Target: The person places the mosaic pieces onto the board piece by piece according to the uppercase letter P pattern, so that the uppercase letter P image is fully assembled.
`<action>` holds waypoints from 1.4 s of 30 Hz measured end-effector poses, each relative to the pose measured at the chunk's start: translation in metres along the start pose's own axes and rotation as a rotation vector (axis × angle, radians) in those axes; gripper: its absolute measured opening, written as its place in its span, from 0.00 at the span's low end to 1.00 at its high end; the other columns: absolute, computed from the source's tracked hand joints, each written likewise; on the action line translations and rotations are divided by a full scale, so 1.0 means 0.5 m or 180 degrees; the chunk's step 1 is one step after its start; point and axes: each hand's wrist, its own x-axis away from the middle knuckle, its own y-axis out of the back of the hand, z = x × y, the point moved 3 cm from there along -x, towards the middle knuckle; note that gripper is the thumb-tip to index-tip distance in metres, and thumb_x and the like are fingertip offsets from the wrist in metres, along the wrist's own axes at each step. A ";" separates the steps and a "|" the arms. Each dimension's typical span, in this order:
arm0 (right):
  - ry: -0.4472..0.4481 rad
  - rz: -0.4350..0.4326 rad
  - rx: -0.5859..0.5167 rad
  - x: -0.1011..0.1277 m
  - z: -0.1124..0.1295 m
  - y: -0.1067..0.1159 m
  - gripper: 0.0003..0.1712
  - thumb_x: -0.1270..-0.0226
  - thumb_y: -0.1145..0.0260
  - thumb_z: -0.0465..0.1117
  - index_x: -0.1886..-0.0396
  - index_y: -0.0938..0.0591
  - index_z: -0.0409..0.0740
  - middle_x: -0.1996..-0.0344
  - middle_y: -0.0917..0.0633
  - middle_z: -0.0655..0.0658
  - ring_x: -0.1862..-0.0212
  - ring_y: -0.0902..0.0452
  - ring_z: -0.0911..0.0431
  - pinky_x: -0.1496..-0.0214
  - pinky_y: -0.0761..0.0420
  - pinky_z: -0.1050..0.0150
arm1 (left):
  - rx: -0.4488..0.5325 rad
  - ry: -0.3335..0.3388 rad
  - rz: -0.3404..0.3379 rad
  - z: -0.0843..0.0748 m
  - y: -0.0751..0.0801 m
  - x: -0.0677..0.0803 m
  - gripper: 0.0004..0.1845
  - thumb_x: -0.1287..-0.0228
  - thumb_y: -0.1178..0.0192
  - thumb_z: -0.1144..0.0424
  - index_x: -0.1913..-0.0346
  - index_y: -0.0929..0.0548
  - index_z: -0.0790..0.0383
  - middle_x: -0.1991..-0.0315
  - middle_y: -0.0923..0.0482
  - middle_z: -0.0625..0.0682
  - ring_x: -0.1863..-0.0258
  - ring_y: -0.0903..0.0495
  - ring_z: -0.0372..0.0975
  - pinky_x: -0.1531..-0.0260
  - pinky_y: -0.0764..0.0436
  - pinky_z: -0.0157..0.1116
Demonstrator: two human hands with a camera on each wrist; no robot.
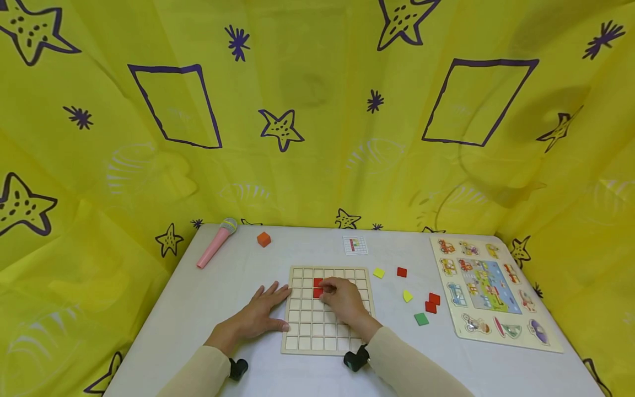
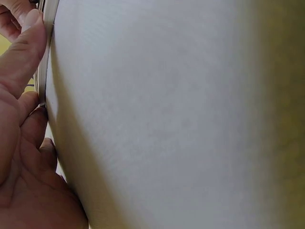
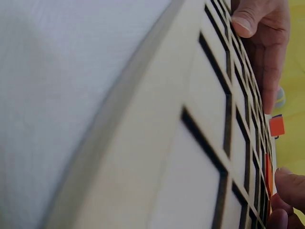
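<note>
Head view: the wooden grid board [image 1: 324, 331] lies at lower centre. The right hand [image 1: 342, 300] rests over it, fingertips curled onto the lower red tile [image 1: 317, 293], which sits left of the hand. The left hand [image 1: 263, 311] lies flat, fingers straight, against the board's left edge.

Left wrist view: straight fingers [image 2: 26, 52] touch the board edge at upper left.

Right wrist view: fingertips [image 3: 286, 191] at lower right meet the red tile; whether they pinch it cannot be told.

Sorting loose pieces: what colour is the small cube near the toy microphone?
Orange; the small cube shows best in the head view.
</note>
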 end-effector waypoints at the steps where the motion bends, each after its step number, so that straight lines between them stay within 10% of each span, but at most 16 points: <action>1: -0.0015 0.0019 -0.0083 0.000 -0.001 0.002 0.13 0.36 0.25 0.31 0.51 0.11 0.40 0.61 0.12 0.47 0.60 0.21 0.58 0.56 0.18 0.65 | -0.0006 -0.0005 0.0001 0.000 0.000 0.000 0.50 0.40 0.24 0.48 0.18 0.36 0.59 0.16 0.41 0.55 0.14 0.55 0.56 0.16 0.64 0.62; 17: -0.0193 -0.0143 -0.0622 -0.010 -0.011 0.133 0.14 0.30 0.29 0.31 0.46 0.13 0.35 0.55 0.12 0.39 0.57 0.20 0.54 0.59 0.18 0.70 | 0.0016 -0.0025 -0.0010 -0.007 0.003 -0.001 0.50 0.39 0.24 0.49 0.18 0.36 0.60 0.16 0.41 0.56 0.14 0.55 0.56 0.16 0.63 0.62; 29: -0.0644 -0.0349 -0.0440 -0.003 -0.139 0.311 0.25 0.24 0.34 0.34 0.30 0.23 0.33 0.37 0.19 0.29 0.40 0.21 0.43 0.53 0.20 0.79 | 0.0037 0.0045 -0.0033 -0.006 0.008 0.001 0.50 0.40 0.24 0.50 0.18 0.36 0.60 0.16 0.42 0.55 0.14 0.56 0.57 0.17 0.63 0.63; 42: -0.1147 -0.0343 0.0017 -0.010 -0.217 0.340 0.29 0.26 0.33 0.36 0.28 0.25 0.36 0.36 0.22 0.30 0.39 0.26 0.39 0.35 0.21 0.48 | 0.0015 0.0027 -0.0006 0.000 0.001 0.001 0.50 0.39 0.24 0.49 0.18 0.36 0.60 0.16 0.41 0.55 0.14 0.56 0.56 0.16 0.63 0.61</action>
